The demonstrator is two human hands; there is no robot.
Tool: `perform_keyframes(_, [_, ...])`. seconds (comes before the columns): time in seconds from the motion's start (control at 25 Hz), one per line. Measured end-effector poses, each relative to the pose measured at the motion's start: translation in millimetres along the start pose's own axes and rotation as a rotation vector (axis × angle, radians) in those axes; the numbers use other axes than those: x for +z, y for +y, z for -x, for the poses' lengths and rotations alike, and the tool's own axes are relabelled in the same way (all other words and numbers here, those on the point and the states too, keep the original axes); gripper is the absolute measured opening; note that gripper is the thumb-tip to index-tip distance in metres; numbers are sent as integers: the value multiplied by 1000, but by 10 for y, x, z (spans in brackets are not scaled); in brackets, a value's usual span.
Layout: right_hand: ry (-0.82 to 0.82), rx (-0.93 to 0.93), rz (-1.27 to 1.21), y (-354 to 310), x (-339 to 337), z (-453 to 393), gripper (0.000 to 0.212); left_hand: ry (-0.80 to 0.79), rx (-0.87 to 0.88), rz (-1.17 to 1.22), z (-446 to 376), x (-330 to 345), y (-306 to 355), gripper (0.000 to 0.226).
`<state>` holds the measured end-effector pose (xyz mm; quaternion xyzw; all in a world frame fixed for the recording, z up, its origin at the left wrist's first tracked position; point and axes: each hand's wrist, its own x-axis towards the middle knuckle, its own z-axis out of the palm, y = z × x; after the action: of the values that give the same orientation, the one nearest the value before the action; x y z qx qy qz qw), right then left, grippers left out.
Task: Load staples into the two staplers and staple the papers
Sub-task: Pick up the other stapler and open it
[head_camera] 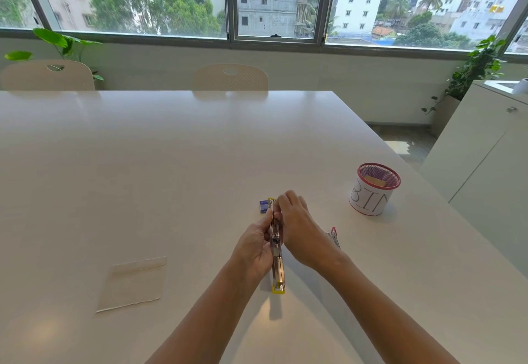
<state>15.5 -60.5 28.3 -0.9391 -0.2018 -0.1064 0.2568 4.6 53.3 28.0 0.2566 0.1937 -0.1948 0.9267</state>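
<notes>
Yellow stapler [277,260] swung open, its long axis running straight away from the person.

It lies mid-bench [171,149], held between both hands: the left hand [255,245] grips its side, the right hand [297,229] pinches at the far half (probably seating staples; too small to tell). The staple box [264,206] sits just beyond, the red stapler [335,236] right of the right wrist, the papers [133,283] nearer the left.
</notes>
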Motion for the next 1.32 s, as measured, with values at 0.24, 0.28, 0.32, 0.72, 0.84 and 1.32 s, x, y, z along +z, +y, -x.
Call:
perform_keyframes(0.24, [55,18,-24,10,2,-41,37,-9,0,16,40,34,-3,21])
perform_keyframes(0.28, [51,13,-28,16,3,-36,37,-8,2,15,41,29,0,21])
perform_keyframes(0.32, [50,6,-41,15,8,-27,39,-7,4,16,38,20,3,21])
perform_keyframes(0.72, [147,-7,-352,-43,-53,117,16,-69,16,78,48,-8,28,21])
perform_keyframes(0.84, [122,-27,-351,-58,-100,136,19,-84,26,46,65,-23,14,24])
perform_keyframes(1.32, [191,-314,-421,-57,-159,300,12,-75,9,44,103,-64,41,30])
